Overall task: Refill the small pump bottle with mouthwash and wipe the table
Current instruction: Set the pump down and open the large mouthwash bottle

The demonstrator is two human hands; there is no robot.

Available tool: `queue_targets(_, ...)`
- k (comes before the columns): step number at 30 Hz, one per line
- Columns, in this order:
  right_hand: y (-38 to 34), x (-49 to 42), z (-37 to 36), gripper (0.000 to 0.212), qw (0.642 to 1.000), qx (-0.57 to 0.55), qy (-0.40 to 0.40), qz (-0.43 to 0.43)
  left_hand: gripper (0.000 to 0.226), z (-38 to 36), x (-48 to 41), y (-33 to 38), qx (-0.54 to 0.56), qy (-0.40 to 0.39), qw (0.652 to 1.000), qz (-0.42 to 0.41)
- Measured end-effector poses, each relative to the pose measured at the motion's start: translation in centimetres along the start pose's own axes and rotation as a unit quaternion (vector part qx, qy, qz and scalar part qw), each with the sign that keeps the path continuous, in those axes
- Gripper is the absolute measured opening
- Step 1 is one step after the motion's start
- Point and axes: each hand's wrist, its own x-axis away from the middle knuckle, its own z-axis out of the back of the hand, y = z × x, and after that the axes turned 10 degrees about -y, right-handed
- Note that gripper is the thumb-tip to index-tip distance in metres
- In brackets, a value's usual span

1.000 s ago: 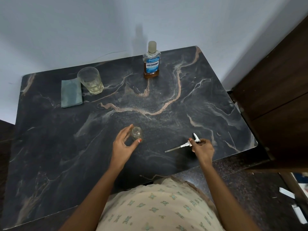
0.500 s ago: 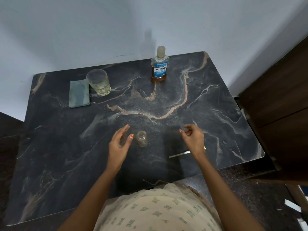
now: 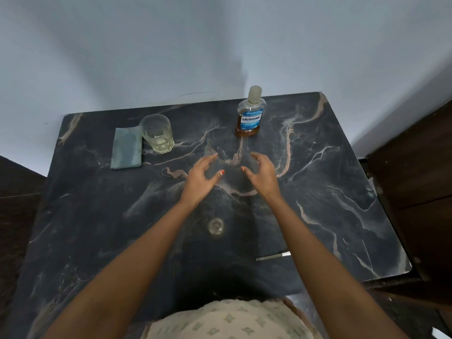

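Dark marble table (image 3: 97, 228): small pump bottle (image 3: 216, 226) upright, uncapped; left hand (image 3: 199, 178), right hand (image 3: 263, 176) spread, empty.

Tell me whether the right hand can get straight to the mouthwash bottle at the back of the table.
Probably yes. The right hand is open and empty, and only bare table lies between it and the upright, capped mouthwash bottle. The glass and cloth sit off to the left.

We see a dark marble table (image 3: 342, 192): bottle (image 3: 250, 116), glass (image 3: 157, 133) and cloth (image 3: 126, 148) beyond our hands, vial (image 3: 216, 226) and pump (image 3: 272, 256) between our forearms.
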Motion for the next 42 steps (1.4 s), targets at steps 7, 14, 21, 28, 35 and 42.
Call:
queue_targets(7, -0.8, -7.3, 2.7, 0.06, 0.997, -0.047, 0.065, -0.014, 0.059, 0.0, -8.6, 2.0, -0.01, -0.005, 1.0, 0.025)
queue_targets(14, -1.5, -13.3, 5.3, 0.074, 0.994, -0.084, 0.065, 0.006, 0.066, -0.6, -15.2, 4.1, 0.037, -0.003, 0.999, 0.024)
queue_targets(21, -1.2, -14.4, 5.8, 0.058, 0.996, -0.06, 0.042, 0.042, 0.05, -1.1, -17.3, 5.5, 0.048, 0.008, 0.999, 0.014)
queue_targets(28, -0.9, -11.7, 6.3, 0.053, 0.994, -0.058, 0.072, 0.066, 0.045, -1.8, -15.1, 7.0, -0.009, 0.029, 1.0, 0.004)
queue_targets(35, -1.1, -5.2, 7.7, 0.055, 0.991, -0.061, 0.067, 0.094, 0.045, -2.5, -9.2, 9.5, -0.009, 0.006, 1.0, 0.003)
queue_targets(42, -0.7, 2.1, 7.6, 0.059, 0.993, -0.068, 0.041, 0.09, 0.038, -3.7, -2.0, 10.6, -0.009, -0.029, 0.999, 0.024)
